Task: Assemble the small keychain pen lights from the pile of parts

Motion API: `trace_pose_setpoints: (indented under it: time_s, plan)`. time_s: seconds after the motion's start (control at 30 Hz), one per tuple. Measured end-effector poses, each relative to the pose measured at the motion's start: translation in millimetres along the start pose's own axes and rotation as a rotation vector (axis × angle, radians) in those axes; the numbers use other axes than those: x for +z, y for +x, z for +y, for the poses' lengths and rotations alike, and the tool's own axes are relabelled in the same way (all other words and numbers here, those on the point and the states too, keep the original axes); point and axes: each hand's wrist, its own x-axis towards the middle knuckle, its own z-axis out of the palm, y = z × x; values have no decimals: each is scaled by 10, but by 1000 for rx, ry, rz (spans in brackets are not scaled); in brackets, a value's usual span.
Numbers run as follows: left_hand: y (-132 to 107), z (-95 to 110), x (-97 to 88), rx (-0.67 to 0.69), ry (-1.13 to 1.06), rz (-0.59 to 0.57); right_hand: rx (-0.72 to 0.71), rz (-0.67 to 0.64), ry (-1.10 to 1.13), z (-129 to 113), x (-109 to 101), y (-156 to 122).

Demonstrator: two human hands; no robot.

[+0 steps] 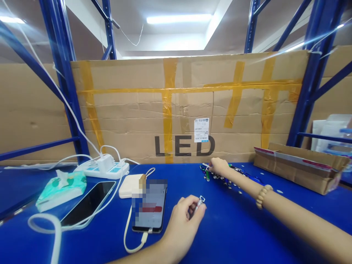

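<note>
Left hand (180, 220) pinches one clip (201, 200); two phones (150, 211).

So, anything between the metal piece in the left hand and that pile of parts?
Nothing visible: only blue table lies between the metal piece in the left hand and the pile. The right hand rests on the pile's far end.

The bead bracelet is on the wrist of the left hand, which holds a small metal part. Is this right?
Not quite. In the head view the bead bracelet is on the wrist of the right hand. The left hand does hold the small metal part.
</note>
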Motion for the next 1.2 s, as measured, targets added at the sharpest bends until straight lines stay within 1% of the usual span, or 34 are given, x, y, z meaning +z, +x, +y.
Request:
trace_pose_setpoints:
  time_s: [0.13, 0.23, 0.33, 0.43, 0.53, 0.63, 0.7, 0.77, 0.83, 0.93, 1.0, 1.07, 1.13, 1.2]
  plan:
    - [14, -23, 12, -16, -17, -11, 10, 5, 77, 23, 46, -50]
    - [29, -36, 21, -28, -30, -26, -9, 41, 202, 84, 55, -67]
    - [43, -38, 24, -40, -40, -35, -48, 94, 392, 186, 33, -81]
    - [50, -38, 22, -51, -47, -46, -88, 138, 617, 282, 17, -155]
    - [48, -51, 22, -63, -90, -63, -146, 113, 826, 318, 28, -335]
    - [51, -86, 34, -81, -140, -34, -220, 50, 976, 269, 45, -605]
    - [60, -111, 49, -93, -166, 9, -270, 5, 1052, 190, 45, -805]
    - [72, -125, 63, -92, -208, 39, -355, -65, 1209, 84, 32, -1005]
    - [79, -120, 72, -96, -265, 35, -411, -101, 1228, -32, 12, -1191]
    - [67, -88, 78, -99, -338, -17, -501, -86, 1209, -175, -9, -1411]
    - [50, -67, 80, -78, -363, -50, -550, -71, 1232, -228, -9, -1494]
    - [37, -55, 80, -41, -399, -64, -552, -56, 1268, -243, -1, -1522]
    - [28, -50, 78, -3, -425, -44, -501, -51, 1315, -232, 9, -1507]
    - [22, -46, 75, 14, -386, 4, -438, -83, 1385, -215, 17, -1477]
